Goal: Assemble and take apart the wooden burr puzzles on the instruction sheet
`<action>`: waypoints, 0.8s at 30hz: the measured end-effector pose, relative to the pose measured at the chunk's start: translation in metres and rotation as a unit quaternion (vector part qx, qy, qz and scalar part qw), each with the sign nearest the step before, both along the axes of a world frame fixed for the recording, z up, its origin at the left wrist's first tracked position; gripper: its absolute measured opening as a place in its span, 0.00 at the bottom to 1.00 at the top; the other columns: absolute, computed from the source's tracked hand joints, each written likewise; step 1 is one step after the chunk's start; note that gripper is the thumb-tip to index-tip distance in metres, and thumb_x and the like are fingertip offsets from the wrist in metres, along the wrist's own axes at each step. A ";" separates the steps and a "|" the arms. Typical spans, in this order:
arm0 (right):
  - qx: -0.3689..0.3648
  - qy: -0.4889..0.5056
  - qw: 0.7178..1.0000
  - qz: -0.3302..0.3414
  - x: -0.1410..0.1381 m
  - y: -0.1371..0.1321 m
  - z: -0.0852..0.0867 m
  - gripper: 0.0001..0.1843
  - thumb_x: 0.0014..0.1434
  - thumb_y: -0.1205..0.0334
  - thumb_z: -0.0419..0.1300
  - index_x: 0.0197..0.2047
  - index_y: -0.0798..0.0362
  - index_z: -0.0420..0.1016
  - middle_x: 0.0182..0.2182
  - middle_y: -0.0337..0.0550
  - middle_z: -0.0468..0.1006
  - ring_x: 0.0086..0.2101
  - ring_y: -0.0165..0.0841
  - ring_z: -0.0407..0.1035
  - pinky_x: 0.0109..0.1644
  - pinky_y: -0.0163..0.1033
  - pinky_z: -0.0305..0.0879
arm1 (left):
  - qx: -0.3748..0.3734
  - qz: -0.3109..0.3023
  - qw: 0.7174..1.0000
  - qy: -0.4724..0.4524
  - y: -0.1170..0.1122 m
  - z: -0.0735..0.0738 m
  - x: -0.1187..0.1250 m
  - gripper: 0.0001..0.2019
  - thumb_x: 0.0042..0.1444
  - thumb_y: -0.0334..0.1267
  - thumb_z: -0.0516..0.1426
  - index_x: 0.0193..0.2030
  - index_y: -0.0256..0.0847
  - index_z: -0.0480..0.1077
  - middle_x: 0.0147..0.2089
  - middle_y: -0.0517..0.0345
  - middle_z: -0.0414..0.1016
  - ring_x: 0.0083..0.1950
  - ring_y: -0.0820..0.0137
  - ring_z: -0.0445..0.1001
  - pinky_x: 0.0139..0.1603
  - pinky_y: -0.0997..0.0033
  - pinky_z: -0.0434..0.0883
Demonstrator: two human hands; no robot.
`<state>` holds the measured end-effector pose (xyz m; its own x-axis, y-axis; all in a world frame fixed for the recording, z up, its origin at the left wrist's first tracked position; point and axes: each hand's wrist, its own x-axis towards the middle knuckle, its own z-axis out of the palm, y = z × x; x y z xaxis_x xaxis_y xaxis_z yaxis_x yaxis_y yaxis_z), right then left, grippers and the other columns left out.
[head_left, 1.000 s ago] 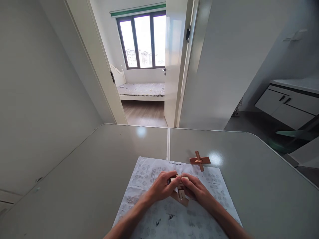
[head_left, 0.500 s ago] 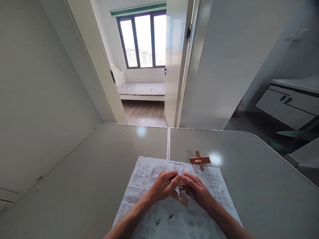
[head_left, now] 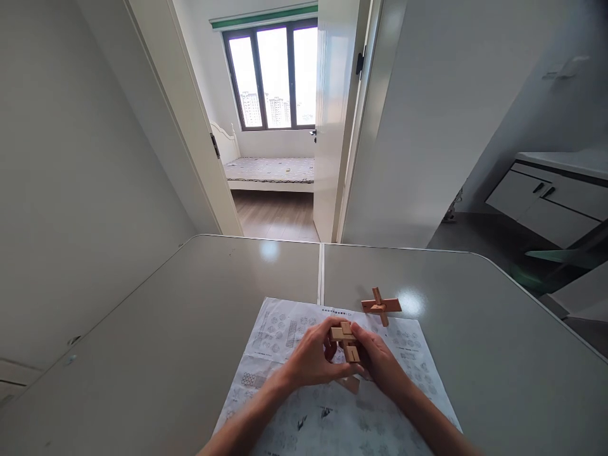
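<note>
Both my hands hold a small wooden interlocking puzzle point(head_left: 345, 339) over a printed instruction sheet point(head_left: 304, 411) on the grey table point(head_left: 142, 354). My left hand point(head_left: 311, 361) grips its left side with fingers curled. From the right, my right hand point(head_left: 377, 362) closes on it, fingers pinched. A loose wooden piece point(head_left: 350, 383) lies on the sheet under my hands. A second wooden cross-shaped puzzle point(head_left: 380, 306) sits on the table just beyond the sheet, to the right.
The table has a seam down its middle and a rounded far edge. Beyond it an open door point(head_left: 332, 120) leads into a room with a bed and a window. A cabinet point(head_left: 546, 196) stands at the right.
My hands have lifted the wooden puzzle a little and turned it, so its blocks now show above my fingers. One piece stays on the sheet below.
</note>
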<state>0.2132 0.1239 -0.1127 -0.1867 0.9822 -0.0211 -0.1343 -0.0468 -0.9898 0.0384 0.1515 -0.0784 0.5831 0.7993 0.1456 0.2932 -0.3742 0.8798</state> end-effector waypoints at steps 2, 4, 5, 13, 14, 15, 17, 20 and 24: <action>-0.010 0.024 1.000 0.016 0.000 -0.001 0.004 0.31 0.69 0.33 0.48 0.42 0.54 0.76 0.33 0.46 0.78 0.33 0.40 0.73 0.39 0.43 0.72 | -0.006 0.012 1.000 -0.009 0.001 0.001 0.001 0.27 0.49 0.42 0.69 0.55 0.44 0.70 0.38 0.62 0.75 0.29 0.75 0.65 0.33 0.75 0.69; 0.005 0.010 1.000 0.009 -0.001 -0.003 0.006 0.28 0.70 0.35 0.49 0.40 0.52 0.73 0.32 0.44 0.77 0.33 0.38 0.71 0.39 0.42 0.70 | -0.016 0.019 1.000 -0.018 0.002 0.001 0.000 0.23 0.49 0.42 0.69 0.52 0.42 0.71 0.37 0.61 0.75 0.30 0.74 0.67 0.33 0.75 0.69; 0.018 -0.008 1.000 0.002 -0.002 -0.004 0.007 0.27 0.70 0.36 0.50 0.38 0.51 0.72 0.30 0.41 0.75 0.31 0.37 0.68 0.36 0.41 0.68 | -0.021 0.023 0.999 -0.024 0.003 0.001 0.000 0.22 0.50 0.42 0.68 0.50 0.41 0.71 0.36 0.61 0.74 0.31 0.73 0.67 0.33 0.75 0.69; 0.112 -0.126 0.985 -0.039 -0.003 -0.009 0.003 0.25 0.72 0.40 0.49 0.33 0.49 0.67 0.24 0.36 0.69 0.24 0.33 0.59 0.29 0.38 0.56 | -0.052 0.009 0.996 -0.067 0.003 0.004 -0.002 0.16 0.52 0.43 0.65 0.45 0.39 0.72 0.33 0.62 0.71 0.31 0.74 0.66 0.33 0.75 0.67; 0.115 -0.126 0.985 -0.038 -0.002 -0.009 0.003 0.25 0.72 0.40 0.49 0.32 0.49 0.66 0.24 0.36 0.69 0.25 0.33 0.59 0.29 0.38 0.55 | -0.051 0.005 0.996 -0.068 0.002 0.004 -0.002 0.16 0.52 0.43 0.65 0.45 0.39 0.72 0.33 0.62 0.70 0.31 0.74 0.65 0.32 0.75 0.67; 0.115 -0.125 0.985 -0.036 -0.001 -0.009 0.003 0.25 0.72 0.40 0.49 0.31 0.49 0.66 0.24 0.36 0.69 0.25 0.33 0.59 0.29 0.38 0.54 | -0.050 0.001 0.996 -0.069 0.002 0.005 -0.002 0.16 0.52 0.43 0.65 0.45 0.39 0.72 0.33 0.63 0.70 0.31 0.74 0.65 0.32 0.76 0.67; 0.110 -0.118 0.986 -0.031 0.000 -0.009 0.002 0.25 0.72 0.40 0.49 0.31 0.49 0.66 0.25 0.36 0.68 0.25 0.32 0.58 0.29 0.38 0.54 | -0.045 -0.001 0.997 -0.069 0.002 0.006 -0.002 0.16 0.52 0.43 0.65 0.45 0.39 0.72 0.33 0.63 0.69 0.31 0.75 0.65 0.32 0.76 0.67; 0.100 -0.111 0.988 -0.028 0.001 -0.008 0.001 0.26 0.71 0.38 0.49 0.31 0.50 0.66 0.24 0.35 0.67 0.25 0.32 0.58 0.30 0.38 0.54 | -0.035 -0.003 0.997 -0.068 0.003 0.006 -0.002 0.17 0.52 0.44 0.65 0.45 0.39 0.71 0.32 0.63 0.69 0.30 0.75 0.65 0.31 0.76 0.67; 0.096 -0.098 0.990 -0.023 0.002 -0.008 0.000 0.26 0.71 0.38 0.50 0.30 0.50 0.66 0.24 0.35 0.67 0.25 0.32 0.58 0.30 0.38 0.56 | -0.023 -0.003 0.998 -0.058 0.003 0.004 -0.002 0.19 0.51 0.47 0.66 0.46 0.39 0.71 0.33 0.61 0.70 0.29 0.75 0.65 0.31 0.76 0.67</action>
